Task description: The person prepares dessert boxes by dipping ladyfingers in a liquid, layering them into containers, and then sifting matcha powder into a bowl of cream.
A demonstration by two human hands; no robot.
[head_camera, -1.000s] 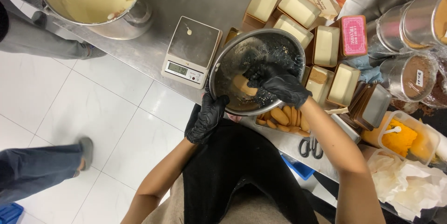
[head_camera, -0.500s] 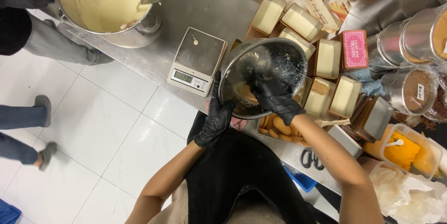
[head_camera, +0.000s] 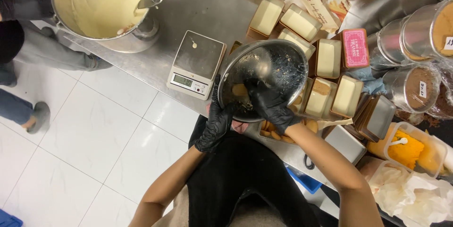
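White tile floor (head_camera: 94, 128) (glossy), steel worktop (head_camera: 198, 10), bright light

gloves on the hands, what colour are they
Black, on both the left hand and the right hand; the head view shows them at the metal bowl.

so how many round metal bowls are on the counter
2. A large mixing bowl full of pale cream stands at the counter's far left. A smaller steel bowl is gripped by the left hand, the right hand inside it. More may lie outside the frame.

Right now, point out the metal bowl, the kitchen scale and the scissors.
metal bowl (head_camera: 278, 64), head view, bare inner wall.
kitchen scale (head_camera: 198, 57), head view, middle of its platform.
scissors (head_camera: 309, 162), head view, handle loop.
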